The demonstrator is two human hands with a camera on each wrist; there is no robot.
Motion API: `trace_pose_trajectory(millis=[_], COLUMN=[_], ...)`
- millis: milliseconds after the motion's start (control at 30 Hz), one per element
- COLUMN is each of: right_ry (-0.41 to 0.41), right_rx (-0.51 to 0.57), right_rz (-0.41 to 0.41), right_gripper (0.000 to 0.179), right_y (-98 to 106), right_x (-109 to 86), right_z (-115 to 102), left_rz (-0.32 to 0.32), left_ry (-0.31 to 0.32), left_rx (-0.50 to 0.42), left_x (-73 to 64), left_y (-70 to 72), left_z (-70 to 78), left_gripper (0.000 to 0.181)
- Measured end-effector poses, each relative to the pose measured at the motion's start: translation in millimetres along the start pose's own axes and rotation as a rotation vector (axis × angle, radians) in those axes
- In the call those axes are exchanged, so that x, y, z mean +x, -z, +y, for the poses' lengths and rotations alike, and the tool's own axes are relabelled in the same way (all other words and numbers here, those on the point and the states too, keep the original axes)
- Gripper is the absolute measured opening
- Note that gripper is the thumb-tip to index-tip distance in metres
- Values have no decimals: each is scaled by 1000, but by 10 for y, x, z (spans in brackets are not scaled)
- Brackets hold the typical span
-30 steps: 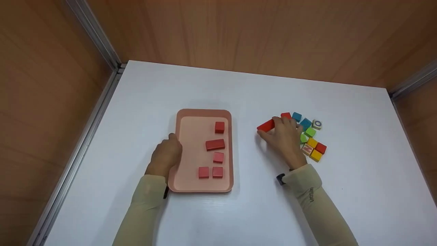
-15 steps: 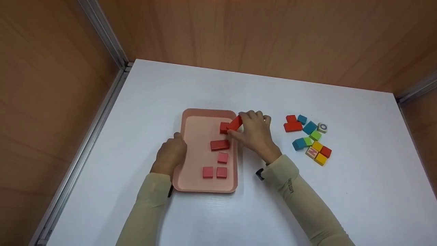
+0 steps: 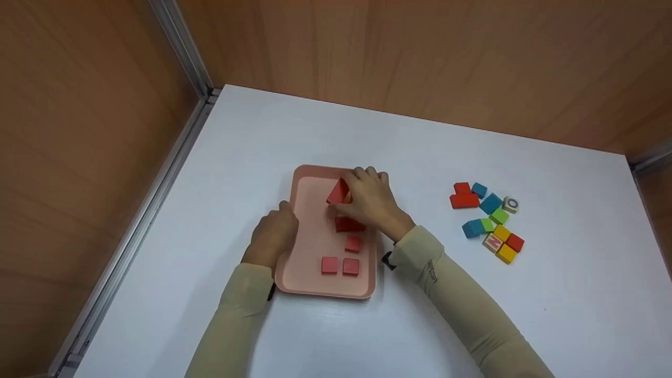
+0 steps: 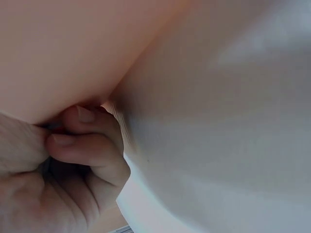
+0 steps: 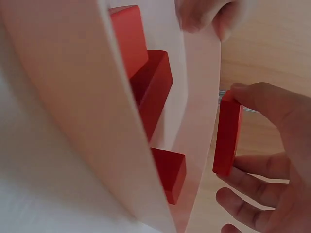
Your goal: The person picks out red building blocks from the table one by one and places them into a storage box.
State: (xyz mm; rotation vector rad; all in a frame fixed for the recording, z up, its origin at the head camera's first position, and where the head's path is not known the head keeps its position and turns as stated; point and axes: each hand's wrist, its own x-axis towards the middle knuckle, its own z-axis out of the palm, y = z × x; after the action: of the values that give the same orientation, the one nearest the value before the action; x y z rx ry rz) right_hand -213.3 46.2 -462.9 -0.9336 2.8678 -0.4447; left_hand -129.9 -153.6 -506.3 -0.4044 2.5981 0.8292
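Observation:
In the head view my left hand [image 3: 273, 233] grips the left rim of a pink tray [image 3: 307, 210], fingers curled at its edge. My right hand [image 3: 370, 199] is over the tray's upper right part, pinching a red rectangular block [image 3: 337, 191] between thumb and fingers. The right wrist view has this block tilted on end between the fingertips. Below the hand lies another red rectangular block [image 3: 347, 226], partly covered. Further down are three reddish cubes, one cube [image 3: 353, 244] above two others. A red cube [image 5: 170, 177] shows in the right wrist view; the hand hides it in the head view.
On the white table to the right lies a loose group: a long red block [image 3: 464, 201], a small red cube [image 3: 462, 187], blue blocks [image 3: 491, 203], green cubes [image 3: 499, 216], yellow cubes [image 3: 506, 254] and lettered cubes [image 3: 493, 242]. Wooden walls [image 3: 420, 58] stand behind and left.
My right hand has carried the red rectangular block leftward from the loose group to over the tray. My left hand still grips the tray's rim. The head view has shifted slightly.

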Motion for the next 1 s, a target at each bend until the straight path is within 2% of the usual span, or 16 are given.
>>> trace_pose_trajectory(millis=[233,500,900,1000], right_ry=[31,57,79,96], right_rx=[-23,-89,-206,-188], right_rz=[-59,-100,-106,-75], right_gripper=[63,64,60,62], right_y=[-120,-229,-273,-265], right_x=[78,136,120,101], right_z=[-6,10,16,25], left_rz=[-18,-20,-11,-32], left_ry=[43,45,7,30], left_rx=[-52,-26,50,47], left_x=[-14,-4,5,13], left_y=[0,12,24,21], left_z=[22,17,35,25], left_gripper=[32,31,28,26])
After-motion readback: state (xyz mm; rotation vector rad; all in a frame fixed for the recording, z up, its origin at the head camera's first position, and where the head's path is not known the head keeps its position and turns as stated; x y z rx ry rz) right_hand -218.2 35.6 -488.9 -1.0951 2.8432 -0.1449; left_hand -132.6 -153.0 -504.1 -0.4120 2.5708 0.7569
